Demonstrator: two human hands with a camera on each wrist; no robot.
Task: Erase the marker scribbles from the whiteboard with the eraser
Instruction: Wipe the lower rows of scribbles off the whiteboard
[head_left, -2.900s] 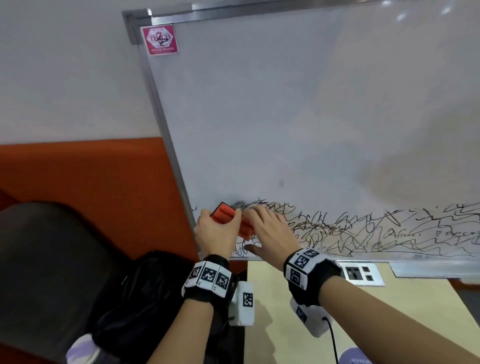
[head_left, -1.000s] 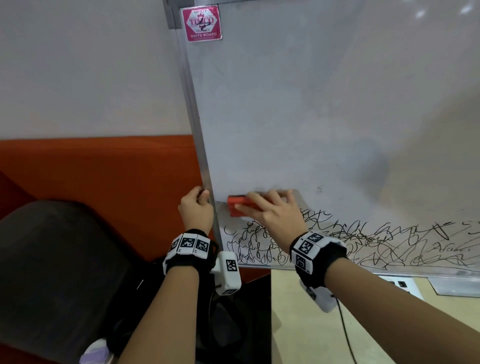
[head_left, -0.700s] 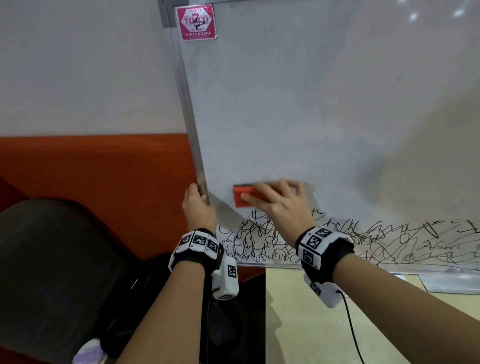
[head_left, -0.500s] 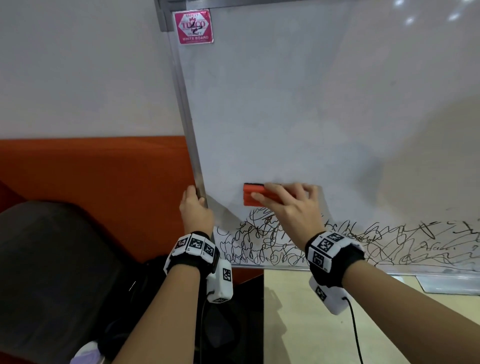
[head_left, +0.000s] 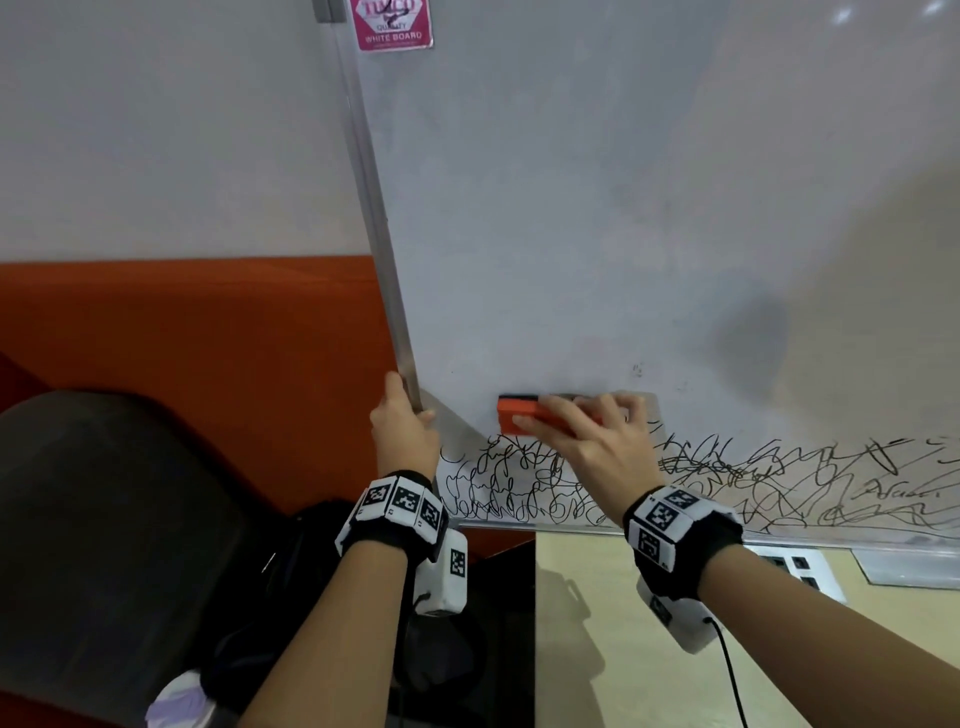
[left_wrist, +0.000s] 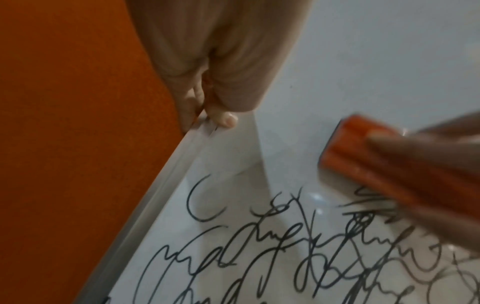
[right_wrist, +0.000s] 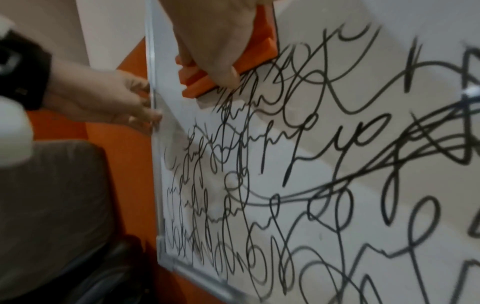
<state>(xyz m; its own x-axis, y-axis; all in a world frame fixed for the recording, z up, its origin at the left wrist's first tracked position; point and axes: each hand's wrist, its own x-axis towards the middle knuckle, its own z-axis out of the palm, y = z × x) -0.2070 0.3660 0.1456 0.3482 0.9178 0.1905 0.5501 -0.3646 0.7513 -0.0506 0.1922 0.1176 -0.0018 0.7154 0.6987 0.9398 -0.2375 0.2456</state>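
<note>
A whiteboard stands upright, with black marker scribbles in a band along its bottom edge. My right hand grips an orange eraser and presses it flat against the board just above the scribbles' left end. The eraser looks blurred in the left wrist view, and the eraser meets the topmost scribbles in the right wrist view. My left hand grips the board's metal left frame, thumb on the front.
An orange wall panel lies behind the board's left side. A dark grey chair and a black bag sit at lower left. A beige table with a socket panel lies below the board.
Earlier both hands were on the eraser low on the scribbles. Since then my left hand took the frame, and the right hand has slid the eraser rightward along the scribbles' top edge.
</note>
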